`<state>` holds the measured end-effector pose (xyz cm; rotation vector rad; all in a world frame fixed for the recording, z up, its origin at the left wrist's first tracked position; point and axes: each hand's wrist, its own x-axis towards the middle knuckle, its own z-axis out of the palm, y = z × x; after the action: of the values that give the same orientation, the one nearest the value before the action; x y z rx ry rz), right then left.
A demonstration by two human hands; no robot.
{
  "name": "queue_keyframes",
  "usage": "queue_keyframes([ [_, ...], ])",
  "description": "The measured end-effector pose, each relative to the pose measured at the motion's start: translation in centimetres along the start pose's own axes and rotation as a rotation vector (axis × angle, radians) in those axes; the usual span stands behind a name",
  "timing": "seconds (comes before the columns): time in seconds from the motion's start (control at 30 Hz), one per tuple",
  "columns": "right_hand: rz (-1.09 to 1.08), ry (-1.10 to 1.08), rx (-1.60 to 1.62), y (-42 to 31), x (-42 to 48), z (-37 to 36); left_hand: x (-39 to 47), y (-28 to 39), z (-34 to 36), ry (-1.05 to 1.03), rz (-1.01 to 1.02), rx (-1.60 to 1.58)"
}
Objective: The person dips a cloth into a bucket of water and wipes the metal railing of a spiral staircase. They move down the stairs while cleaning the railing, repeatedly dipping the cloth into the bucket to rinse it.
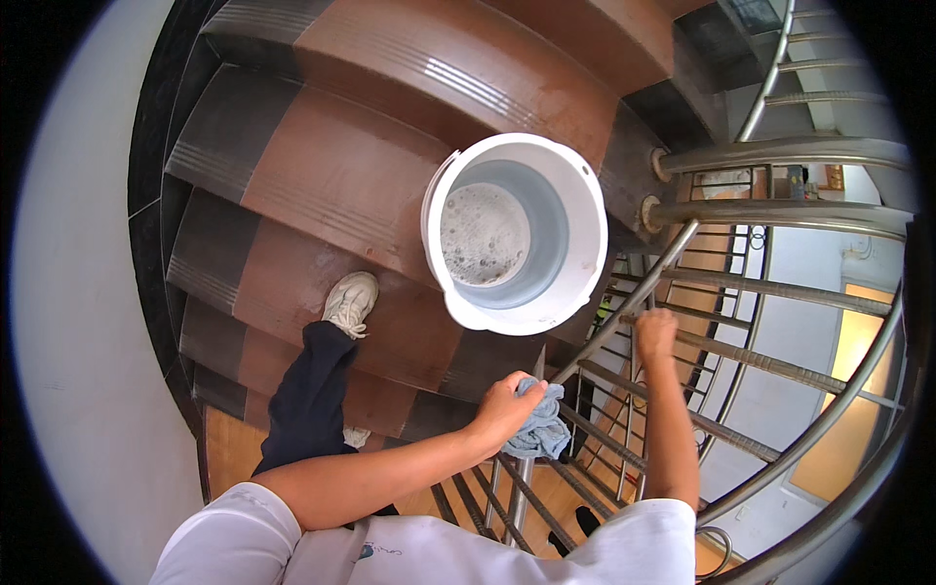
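Bunched in my left hand (512,409) is a damp-looking blue-grey cloth (542,428), held over the lower rail of the stair railing. My right hand (657,333) is slightly blurred and curled at a steel baluster (760,360) on the right; its fingertips are partly hidden. Ahead of both hands, a white plastic bucket (523,322) stands on the stairs. It holds water with foam and bubbles (484,234) on the surface. The bucket's handle rests down along its left side.
Curved brown and black tiled steps (344,175) have ridged edges. My shoe (351,300) is on a step left of the bucket. A white wall (80,292) bounds the left. Thick steel rails (775,212) run at right, with a lower floor visible between the balusters.
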<state>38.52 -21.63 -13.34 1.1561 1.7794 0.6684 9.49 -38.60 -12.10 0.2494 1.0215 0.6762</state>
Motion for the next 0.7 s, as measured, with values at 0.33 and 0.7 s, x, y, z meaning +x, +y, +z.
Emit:
queue_keyframes([
  [0.33,0.471,0.551,-0.022,22.6,-1.3,-17.7,0.7,2.0,0.0,0.037,0.044,-0.051],
  [0.7,0.227,0.095,-0.037,22.4,2.4,-11.1,2.5,1.1,0.8,0.125,0.183,0.069],
])
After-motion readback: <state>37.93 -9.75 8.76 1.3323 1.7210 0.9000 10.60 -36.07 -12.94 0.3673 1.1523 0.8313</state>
